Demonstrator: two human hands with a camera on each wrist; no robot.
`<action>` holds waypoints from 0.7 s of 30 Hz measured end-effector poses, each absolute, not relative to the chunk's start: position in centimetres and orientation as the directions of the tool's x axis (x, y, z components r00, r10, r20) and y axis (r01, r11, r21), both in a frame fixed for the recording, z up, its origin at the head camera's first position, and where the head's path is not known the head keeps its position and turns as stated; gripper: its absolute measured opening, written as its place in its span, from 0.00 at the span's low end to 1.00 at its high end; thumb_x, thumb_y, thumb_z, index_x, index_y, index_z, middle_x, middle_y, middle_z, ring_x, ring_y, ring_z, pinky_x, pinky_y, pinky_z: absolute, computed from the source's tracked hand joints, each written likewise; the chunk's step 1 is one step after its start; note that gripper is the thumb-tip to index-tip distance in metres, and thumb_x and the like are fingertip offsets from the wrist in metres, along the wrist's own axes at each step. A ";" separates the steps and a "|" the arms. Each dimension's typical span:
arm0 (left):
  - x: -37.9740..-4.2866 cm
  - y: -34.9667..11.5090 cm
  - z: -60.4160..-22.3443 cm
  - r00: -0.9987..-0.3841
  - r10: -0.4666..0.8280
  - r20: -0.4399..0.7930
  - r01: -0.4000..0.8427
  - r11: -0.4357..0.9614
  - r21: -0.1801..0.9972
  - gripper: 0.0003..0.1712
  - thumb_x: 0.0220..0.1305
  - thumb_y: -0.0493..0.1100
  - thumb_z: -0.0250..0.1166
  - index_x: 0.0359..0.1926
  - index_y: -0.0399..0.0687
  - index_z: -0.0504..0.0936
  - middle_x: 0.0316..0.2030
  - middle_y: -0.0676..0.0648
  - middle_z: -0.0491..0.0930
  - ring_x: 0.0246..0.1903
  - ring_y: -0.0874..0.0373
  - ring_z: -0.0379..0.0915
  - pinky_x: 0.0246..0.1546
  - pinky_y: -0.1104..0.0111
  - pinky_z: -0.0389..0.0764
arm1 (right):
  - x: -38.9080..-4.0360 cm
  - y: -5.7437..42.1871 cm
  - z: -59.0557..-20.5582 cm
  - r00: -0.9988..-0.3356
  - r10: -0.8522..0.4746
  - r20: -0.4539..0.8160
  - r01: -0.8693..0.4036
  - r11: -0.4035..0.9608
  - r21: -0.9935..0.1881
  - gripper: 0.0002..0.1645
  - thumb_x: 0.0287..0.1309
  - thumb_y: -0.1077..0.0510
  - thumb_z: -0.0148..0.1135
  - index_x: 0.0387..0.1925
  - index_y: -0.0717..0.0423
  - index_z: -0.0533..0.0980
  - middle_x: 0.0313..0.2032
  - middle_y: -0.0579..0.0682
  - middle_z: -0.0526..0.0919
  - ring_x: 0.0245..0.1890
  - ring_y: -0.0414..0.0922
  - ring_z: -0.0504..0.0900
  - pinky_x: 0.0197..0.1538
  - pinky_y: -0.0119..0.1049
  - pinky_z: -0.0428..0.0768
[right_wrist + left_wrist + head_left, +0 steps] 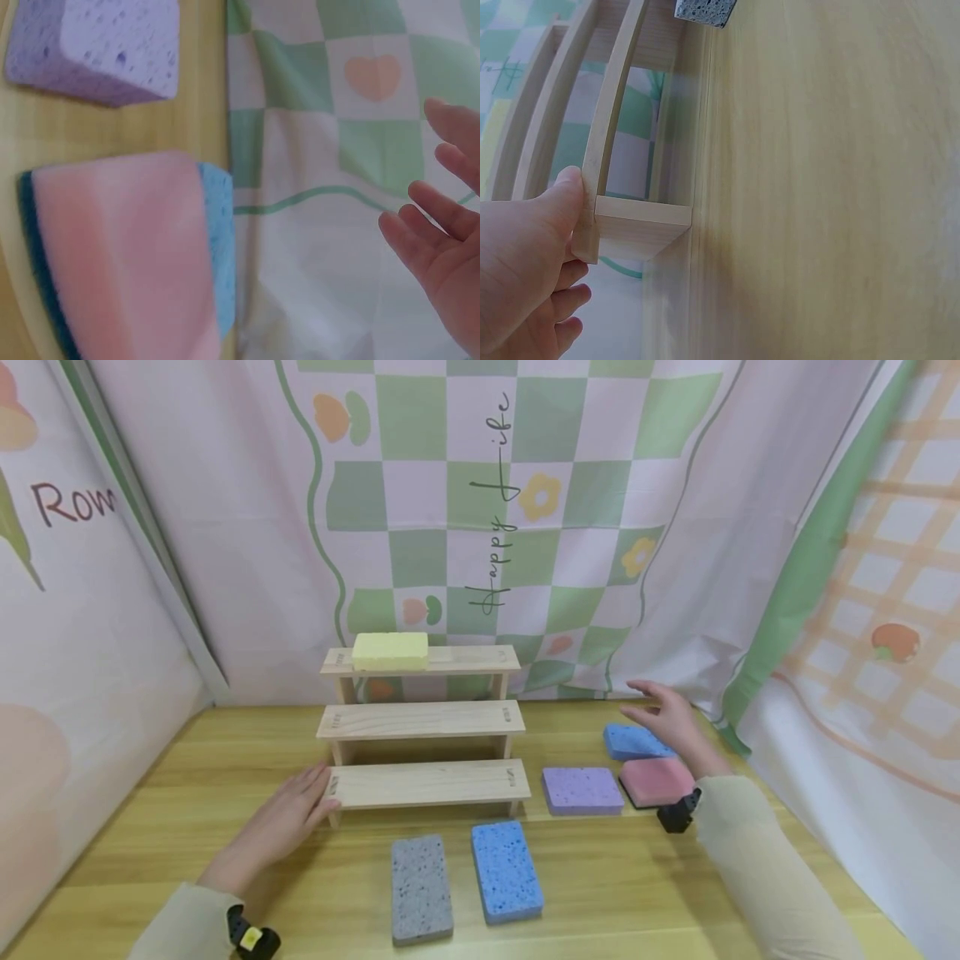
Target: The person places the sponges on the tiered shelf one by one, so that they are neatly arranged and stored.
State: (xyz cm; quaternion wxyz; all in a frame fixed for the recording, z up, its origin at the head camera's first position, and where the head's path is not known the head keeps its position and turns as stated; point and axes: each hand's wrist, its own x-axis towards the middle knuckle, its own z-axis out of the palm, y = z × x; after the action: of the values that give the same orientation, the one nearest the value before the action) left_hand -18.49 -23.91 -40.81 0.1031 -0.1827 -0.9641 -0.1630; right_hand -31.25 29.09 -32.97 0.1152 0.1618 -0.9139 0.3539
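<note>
A three-step wooden rack (427, 783) stands on the table. My left hand (288, 817) grips the left end of its lowest step; in the left wrist view the thumb (564, 193) lies against the board, the other fingers curled beyond its end. My right hand (671, 727) hovers above the far blue sponge (633, 742), its fingers spread and holding nothing. Just in front of that sponge lies a pink sponge (657, 781) with a dark scouring layer underneath. A purple sponge (582, 791) sits between it and the rack. On the top step rests a yellow sponge (390, 652).
A grey sponge (422, 889) and another blue sponge (507, 871) lie in front of the rack. Behind the table hangs a checked curtain (480, 493), with more printed cloth on both sides. The middle step (420, 719) shows bare wood.
</note>
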 end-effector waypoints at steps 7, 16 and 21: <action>-18.4 -23.8 -40.7 -0.914 0.313 0.256 0.380 0.882 0.278 0.33 0.69 0.48 0.51 0.61 0.23 0.60 0.62 0.28 0.58 0.62 0.35 0.52 0.62 0.47 0.52 | -31.6 31.0 -34.7 -0.932 -0.211 0.295 -0.356 0.690 -0.630 0.33 0.61 0.55 0.59 0.61 0.70 0.61 0.59 0.69 0.63 0.59 0.64 0.61 0.55 0.58 0.67; -18.5 -23.8 -40.8 -0.913 0.313 0.261 0.381 0.883 0.275 0.33 0.69 0.48 0.52 0.61 0.23 0.60 0.62 0.28 0.58 0.62 0.35 0.52 0.62 0.47 0.53 | -32.3 33.2 -36.4 -0.953 -0.197 0.231 -0.299 0.747 -0.594 0.37 0.61 0.48 0.58 0.62 0.70 0.61 0.59 0.71 0.63 0.58 0.67 0.60 0.56 0.63 0.62; -18.5 -23.9 -40.9 -0.913 0.313 0.261 0.381 0.882 0.277 0.33 0.69 0.48 0.52 0.61 0.23 0.60 0.62 0.28 0.58 0.62 0.35 0.52 0.62 0.47 0.53 | -32.6 34.1 -37.1 -0.954 -0.208 0.217 -0.297 0.755 -0.584 0.34 0.60 0.54 0.60 0.59 0.73 0.62 0.57 0.73 0.64 0.57 0.70 0.59 0.57 0.64 0.59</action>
State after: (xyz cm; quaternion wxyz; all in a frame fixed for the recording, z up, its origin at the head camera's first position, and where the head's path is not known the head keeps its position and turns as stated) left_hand -18.52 -23.85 -40.85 0.1049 -0.1799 -0.9644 -0.1630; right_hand -32.64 34.11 -37.09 0.0693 0.1352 -0.9342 0.3229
